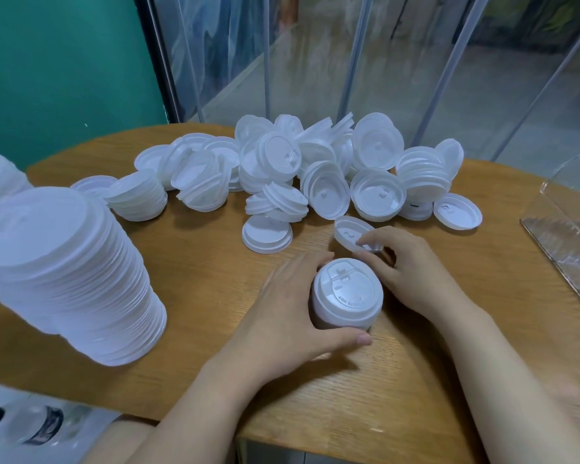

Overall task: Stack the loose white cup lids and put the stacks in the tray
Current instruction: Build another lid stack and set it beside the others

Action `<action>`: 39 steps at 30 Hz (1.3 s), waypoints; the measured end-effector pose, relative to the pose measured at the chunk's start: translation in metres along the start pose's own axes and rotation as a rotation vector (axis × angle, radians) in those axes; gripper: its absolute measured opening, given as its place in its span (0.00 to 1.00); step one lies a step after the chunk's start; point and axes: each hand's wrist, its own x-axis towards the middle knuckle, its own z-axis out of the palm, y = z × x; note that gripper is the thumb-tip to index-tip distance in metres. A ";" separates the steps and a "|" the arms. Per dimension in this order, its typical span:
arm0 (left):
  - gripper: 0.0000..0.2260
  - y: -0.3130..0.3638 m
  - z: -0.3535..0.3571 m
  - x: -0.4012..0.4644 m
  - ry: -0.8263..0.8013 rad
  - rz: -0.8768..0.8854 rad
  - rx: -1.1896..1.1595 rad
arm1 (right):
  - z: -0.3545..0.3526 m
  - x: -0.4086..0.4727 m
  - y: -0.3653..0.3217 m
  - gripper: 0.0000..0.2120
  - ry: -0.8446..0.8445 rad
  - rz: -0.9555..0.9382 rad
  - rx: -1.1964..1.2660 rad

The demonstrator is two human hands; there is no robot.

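Your left hand [282,306] wraps the light, slippery short stack [345,296], your right hand [406,266] seemingly pinches a flimsy loose lid [350,233]; hold both by their rims

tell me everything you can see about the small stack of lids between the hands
The small stack of white plastic cup lids stands upright on the round wooden table, near its front edge. Its top lid is dome-side up, showing a raised rim, an embossed sip-hole tab and faint lettering. The left hand wraps round its left side, thumb across the front; the right hand sits against its right side.
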 end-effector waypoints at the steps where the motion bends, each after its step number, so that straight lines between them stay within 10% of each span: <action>1: 0.41 -0.001 0.000 0.000 0.002 0.003 0.002 | -0.001 -0.001 -0.001 0.07 0.037 0.012 0.036; 16: 0.33 -0.001 0.004 0.002 0.021 0.033 -0.030 | -0.025 -0.010 0.010 0.10 0.148 0.418 0.230; 22: 0.34 0.000 0.004 0.001 0.013 0.007 -0.059 | -0.033 -0.020 0.005 0.26 -0.022 0.352 0.140; 33: 0.34 0.001 0.004 0.001 0.029 -0.023 -0.054 | -0.044 -0.035 -0.007 0.24 0.154 0.123 0.354; 39: 0.34 0.004 0.005 -0.001 0.041 -0.028 -0.029 | -0.035 -0.048 -0.030 0.28 -0.087 -0.037 0.361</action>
